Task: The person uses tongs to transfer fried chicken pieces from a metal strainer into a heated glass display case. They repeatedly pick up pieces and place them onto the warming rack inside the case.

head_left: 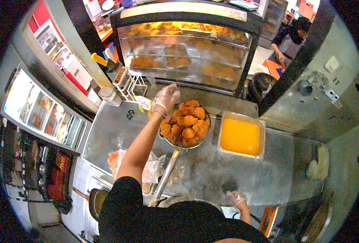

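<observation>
My left hand (166, 99), in a clear plastic glove, is raised beside the left rim of a round long-handled metal pan or strainer (169, 172). Its fingers are curled; whatever they may hold is hidden. Browned fried chicken pieces (187, 121) are heaped in the round vessel, whose handle points toward me. Just left of my wrist is a yellowish container with a round white label (144, 103), partly covered by the arm. My right hand (237, 198), also gloved, hangs low at the counter's front edge with fingers loosely apart, nothing visible in it.
Right of the chicken, a rectangular metal pan (263, 139) contains orange-yellow liquid. A lit glass display case (183, 60) stands behind the metal counter (195, 174). Scissors (130, 114), a white wire rack (137, 87) and plastic bags (153, 168) lie leftward. Another person (291, 42) works at the back right.
</observation>
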The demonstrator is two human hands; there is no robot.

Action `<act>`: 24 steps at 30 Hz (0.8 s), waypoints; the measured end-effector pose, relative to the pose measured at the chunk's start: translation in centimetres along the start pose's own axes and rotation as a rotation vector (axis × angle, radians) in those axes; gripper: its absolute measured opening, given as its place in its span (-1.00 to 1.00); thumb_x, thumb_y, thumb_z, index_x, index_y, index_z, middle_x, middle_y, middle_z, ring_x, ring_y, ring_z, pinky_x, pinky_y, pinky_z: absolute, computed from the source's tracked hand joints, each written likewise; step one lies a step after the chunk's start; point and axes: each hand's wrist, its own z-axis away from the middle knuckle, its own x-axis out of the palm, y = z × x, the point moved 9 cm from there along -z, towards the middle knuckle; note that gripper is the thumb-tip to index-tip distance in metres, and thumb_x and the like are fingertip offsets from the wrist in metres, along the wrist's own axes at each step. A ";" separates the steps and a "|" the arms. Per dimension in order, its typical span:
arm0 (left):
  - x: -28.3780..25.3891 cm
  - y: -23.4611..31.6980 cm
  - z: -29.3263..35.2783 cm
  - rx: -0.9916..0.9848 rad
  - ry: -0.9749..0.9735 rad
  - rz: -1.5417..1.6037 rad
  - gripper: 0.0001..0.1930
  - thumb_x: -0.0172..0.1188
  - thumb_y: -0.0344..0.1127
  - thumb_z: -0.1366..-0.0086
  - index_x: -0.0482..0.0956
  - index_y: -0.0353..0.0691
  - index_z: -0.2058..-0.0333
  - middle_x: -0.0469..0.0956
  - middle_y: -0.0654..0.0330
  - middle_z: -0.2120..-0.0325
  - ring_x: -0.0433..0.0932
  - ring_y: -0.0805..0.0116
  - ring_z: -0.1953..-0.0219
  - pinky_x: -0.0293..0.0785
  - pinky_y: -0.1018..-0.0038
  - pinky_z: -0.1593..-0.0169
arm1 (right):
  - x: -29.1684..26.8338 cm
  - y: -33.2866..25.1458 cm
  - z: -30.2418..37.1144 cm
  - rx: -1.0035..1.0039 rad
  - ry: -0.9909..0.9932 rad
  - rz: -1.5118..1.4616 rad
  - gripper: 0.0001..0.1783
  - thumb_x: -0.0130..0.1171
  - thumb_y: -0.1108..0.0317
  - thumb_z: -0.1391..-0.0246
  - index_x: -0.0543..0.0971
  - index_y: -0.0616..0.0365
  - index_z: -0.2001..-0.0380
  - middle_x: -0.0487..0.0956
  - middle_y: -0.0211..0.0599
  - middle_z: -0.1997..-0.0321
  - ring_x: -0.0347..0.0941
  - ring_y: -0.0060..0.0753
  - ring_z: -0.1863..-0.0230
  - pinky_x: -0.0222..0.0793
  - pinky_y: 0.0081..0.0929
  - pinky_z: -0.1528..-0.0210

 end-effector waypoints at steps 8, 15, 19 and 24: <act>-5.2 -8.4 -18.7 0.115 0.743 0.172 -0.45 0.12 -0.14 -0.33 0.37 -0.40 -0.18 0.35 -0.12 -0.22 0.33 0.00 -0.27 0.19 0.30 -0.34 | -1.9 0.0 -1.1 0.045 0.098 -0.046 -0.64 0.19 0.04 -0.14 0.68 0.13 0.30 0.68 -0.16 0.41 0.61 -0.22 0.34 0.46 -0.29 0.22; -8.7 -13.9 -30.5 -0.379 0.884 -0.215 -0.30 -0.32 0.06 -0.49 0.12 -0.54 -0.28 0.09 -0.18 -0.35 0.01 -0.01 -0.43 -0.07 0.27 -0.46 | -6.0 -0.8 -3.9 0.154 0.126 -0.178 -0.61 0.20 0.07 -0.11 0.65 0.21 0.23 0.66 -0.13 0.34 0.57 -0.24 0.29 0.44 -0.28 0.18; -6.3 -14.5 -34.4 -0.476 0.978 -0.537 -0.31 -0.36 0.01 -0.49 0.08 -0.59 -0.29 0.06 -0.23 -0.36 -0.02 -0.06 -0.43 -0.12 0.22 -0.47 | -5.9 -0.4 -5.3 0.230 0.098 -0.219 -0.59 0.16 0.06 -0.16 0.62 0.26 0.27 0.60 -0.18 0.40 0.45 -0.32 0.33 0.37 -0.27 0.24; 1.6 -14.2 -36.3 -0.352 0.770 -0.746 -0.25 -0.26 0.01 -0.45 -0.03 -0.63 -0.30 -0.07 -0.31 -0.37 -0.11 -0.17 -0.44 -0.27 0.16 -0.48 | -4.1 -2.0 -9.1 0.188 0.023 -0.214 -0.71 0.18 0.15 -0.19 0.65 0.14 0.22 0.62 -0.35 0.39 0.43 -0.48 0.36 0.39 -0.41 0.28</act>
